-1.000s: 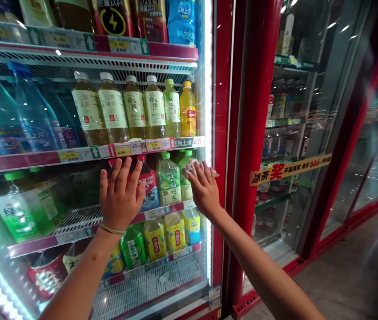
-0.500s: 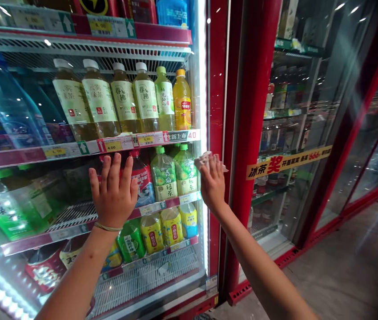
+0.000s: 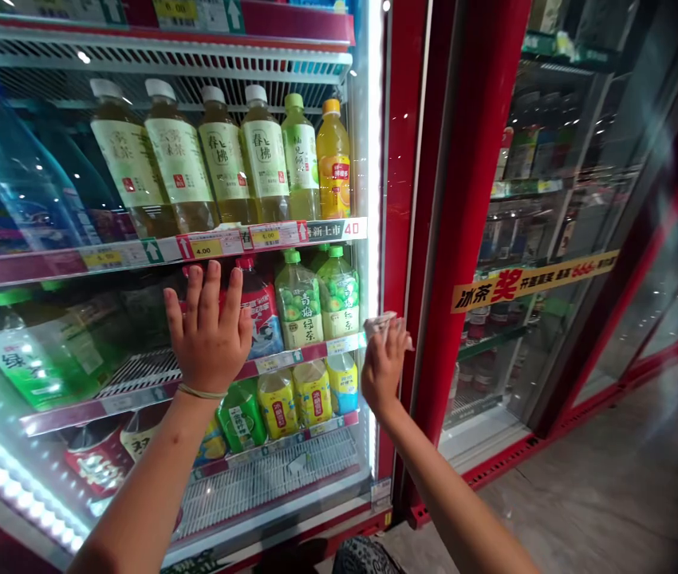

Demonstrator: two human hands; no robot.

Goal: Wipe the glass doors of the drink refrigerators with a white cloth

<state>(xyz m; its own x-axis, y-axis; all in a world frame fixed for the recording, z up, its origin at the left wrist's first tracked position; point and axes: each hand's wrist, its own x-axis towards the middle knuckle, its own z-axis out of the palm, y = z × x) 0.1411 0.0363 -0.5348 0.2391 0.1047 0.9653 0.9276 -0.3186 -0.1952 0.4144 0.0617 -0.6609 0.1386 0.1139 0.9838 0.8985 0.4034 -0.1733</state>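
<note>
Crumpled whitish cloth (image 3: pixel 378 323) is clamped in the right hand (image 3: pixel 383 371); the left hand (image 3: pixel 210 344) spreads its fingers, a red-capped plastic bottle (image 3: pixel 266 317) beyond.

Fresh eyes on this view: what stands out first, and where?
Probably the brightly lit drinks cooler across the left half, with the open left hand in front. Then the right hand, holding a crumpled white wad by the red frame; further right, a yellow banner stands out.
</note>
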